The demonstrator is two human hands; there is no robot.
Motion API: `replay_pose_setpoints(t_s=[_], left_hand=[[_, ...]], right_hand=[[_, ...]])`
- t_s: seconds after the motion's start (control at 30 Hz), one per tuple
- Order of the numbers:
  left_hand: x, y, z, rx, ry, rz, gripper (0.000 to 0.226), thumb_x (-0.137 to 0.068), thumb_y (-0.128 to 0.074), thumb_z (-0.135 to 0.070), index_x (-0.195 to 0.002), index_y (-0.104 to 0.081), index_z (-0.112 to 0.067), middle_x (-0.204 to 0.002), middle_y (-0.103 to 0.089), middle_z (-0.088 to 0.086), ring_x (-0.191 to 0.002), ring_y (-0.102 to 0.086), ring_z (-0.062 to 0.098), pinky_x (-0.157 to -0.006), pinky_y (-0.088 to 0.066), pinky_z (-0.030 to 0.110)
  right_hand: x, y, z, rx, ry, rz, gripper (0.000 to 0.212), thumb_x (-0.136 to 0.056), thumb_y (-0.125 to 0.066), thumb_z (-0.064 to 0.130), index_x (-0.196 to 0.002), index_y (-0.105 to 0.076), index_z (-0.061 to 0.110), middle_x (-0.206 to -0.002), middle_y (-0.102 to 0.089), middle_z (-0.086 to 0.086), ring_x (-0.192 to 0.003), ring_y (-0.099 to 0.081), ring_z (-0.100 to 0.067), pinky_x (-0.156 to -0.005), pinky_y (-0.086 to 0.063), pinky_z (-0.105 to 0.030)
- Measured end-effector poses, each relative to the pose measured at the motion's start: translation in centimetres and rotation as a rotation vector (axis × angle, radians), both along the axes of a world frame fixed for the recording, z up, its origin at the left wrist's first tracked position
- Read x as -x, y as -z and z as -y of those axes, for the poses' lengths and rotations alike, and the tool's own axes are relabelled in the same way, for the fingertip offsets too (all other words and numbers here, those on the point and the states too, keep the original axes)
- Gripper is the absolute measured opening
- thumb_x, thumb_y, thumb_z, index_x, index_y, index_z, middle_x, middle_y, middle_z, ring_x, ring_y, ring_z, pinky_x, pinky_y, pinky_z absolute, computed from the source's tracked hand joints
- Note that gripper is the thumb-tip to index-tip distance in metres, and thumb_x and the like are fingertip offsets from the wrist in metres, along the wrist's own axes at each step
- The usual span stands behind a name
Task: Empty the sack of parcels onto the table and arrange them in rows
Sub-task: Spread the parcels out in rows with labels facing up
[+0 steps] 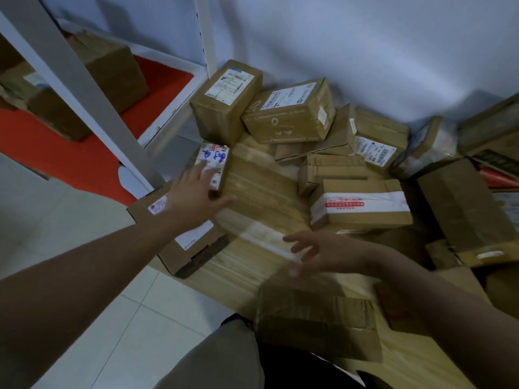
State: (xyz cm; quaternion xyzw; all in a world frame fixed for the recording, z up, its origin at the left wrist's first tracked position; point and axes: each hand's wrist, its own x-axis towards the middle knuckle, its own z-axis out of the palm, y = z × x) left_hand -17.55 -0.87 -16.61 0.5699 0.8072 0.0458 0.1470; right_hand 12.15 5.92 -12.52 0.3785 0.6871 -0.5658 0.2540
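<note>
While the parcels lie jumbled on the table (pixel 269 192), the left hand (pixel 196 189) reaches flat, fingers spread, onto the scribbled box (pixel 214 164) at the table's left edge. The right hand (pixel 323 254) hovers loose and empty over the table's middle. Better to grip that box squarely and start a row along this edge. No sack shows.

Both forearms are bare, with no sleeves reaching the wrists; the left hand (pixel 196 192) and right hand (pixel 323 254) wear no gloves, rings or watch; grey-olive trousers (pixel 213 360) cover the legs.
</note>
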Motion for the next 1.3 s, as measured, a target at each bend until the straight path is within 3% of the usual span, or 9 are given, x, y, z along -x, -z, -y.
replay_pose_setpoints(t_s=[0.1,0.2,0.4,0.6,0.73,0.87,1.03,1.17,1.3], left_hand=[[-2.1,0.6,3.4,0.03,0.265,-0.147,0.122,-0.06,-0.012,-0.1,-0.153,-0.028,-0.023,-0.164,-0.011,0.003,-0.152,-0.005,0.022,-0.123,0.005,0.044],[-3.8,1.4,5.5,0.022,0.405,-0.022,0.116,-0.062,-0.034,-0.099,-0.153,-0.026,-0.028,-0.165,-0.01,0.0,-0.151,0.005,0.013,-0.12,0.016,0.039],[-10.3,-1.2,7.2,0.264,0.529,0.551,0.12,-0.058,-0.083,-0.065,-0.153,-0.014,-0.041,-0.158,-0.026,-0.017,-0.14,-0.028,0.002,-0.115,-0.028,0.028],[-13.6,0.3,7.6,0.219,0.688,0.296,0.121,-0.06,-0.078,-0.069,-0.154,-0.011,-0.033,-0.156,-0.023,-0.007,-0.137,-0.03,0.013,-0.112,-0.033,0.032],[-13.9,0.8,5.9,0.237,0.531,0.297,0.102,-0.068,-0.078,-0.058,-0.15,-0.025,-0.031,-0.14,-0.038,-0.004,-0.122,-0.042,0.015,-0.1,-0.043,0.032],[-11.8,-0.9,3.6,0.29,0.17,0.614,0.09,-0.07,-0.083,-0.049,-0.146,-0.036,-0.034,-0.134,-0.043,-0.006,-0.118,-0.05,0.016,-0.094,-0.048,0.032],[-9.3,-3.0,3.7,0.407,0.042,0.791,0.064,-0.073,-0.081,-0.045,-0.131,-0.055,-0.038,-0.12,-0.064,-0.005,-0.104,-0.064,0.01,-0.093,-0.051,0.031],[-6.9,-4.4,5.2,0.467,-0.133,1.059,0.04,-0.082,-0.074,-0.035,-0.12,-0.062,-0.031,-0.116,-0.071,-0.001,-0.106,-0.068,0.017,-0.095,-0.053,0.035],[-6.2,-5.3,6.8,0.365,-0.324,1.255,0.053,-0.08,-0.068,-0.04,-0.129,-0.056,-0.025,-0.124,-0.068,0.003,-0.111,-0.067,0.02,-0.089,-0.056,0.036]], right_hand=[[-0.5,-0.4,1.0,0.024,-0.304,0.145,0.102,-0.07,-0.082,0.054,-0.15,-0.02,0.049,-0.156,-0.033,0.011,-0.145,-0.03,-0.021,-0.115,-0.032,-0.051],[-0.8,0.1,2.3,-0.063,-0.469,0.237,0.113,-0.067,-0.085,0.053,-0.151,-0.009,0.05,-0.163,-0.017,0.008,-0.15,-0.017,-0.026,-0.117,-0.026,-0.053],[-1.8,1.3,3.0,-0.445,-0.546,0.171,0.107,-0.075,-0.08,0.049,-0.154,-0.007,0.045,-0.16,-0.024,0.004,-0.144,-0.028,-0.03,-0.115,-0.027,-0.048],[-3.2,0.5,2.4,-0.559,-0.372,0.132,0.098,-0.08,-0.073,0.055,-0.156,-0.013,0.039,-0.161,-0.028,0.001,-0.143,-0.034,-0.026,-0.116,-0.03,-0.043],[-4.3,1.0,2.8,-0.805,-0.091,-0.047,0.063,-0.093,-0.059,0.047,-0.148,-0.035,0.029,-0.146,-0.049,-0.003,-0.131,-0.048,-0.025,-0.11,-0.038,-0.045],[-6.0,1.9,2.6,-0.891,0.349,-0.202,0.053,-0.095,-0.05,0.05,-0.141,-0.043,0.026,-0.135,-0.053,-0.001,-0.123,-0.05,-0.021,-0.104,-0.044,-0.048],[-7.2,2.3,2.0,-0.71,0.709,-0.285,0.072,-0.089,-0.055,0.054,-0.15,-0.03,0.026,-0.144,-0.042,-0.003,-0.127,-0.05,-0.023,-0.094,-0.055,-0.049],[-6.8,2.9,2.8,-0.566,0.939,-0.379,0.068,-0.085,-0.066,0.054,-0.141,-0.041,0.025,-0.138,-0.048,0.001,-0.119,-0.055,-0.019,-0.09,-0.056,-0.043],[-4.9,1.9,3.8,-0.291,0.905,-0.339,0.074,-0.081,-0.061,0.067,-0.135,-0.047,0.017,-0.12,-0.061,0.002,-0.101,-0.063,-0.015,-0.077,-0.054,-0.032]])
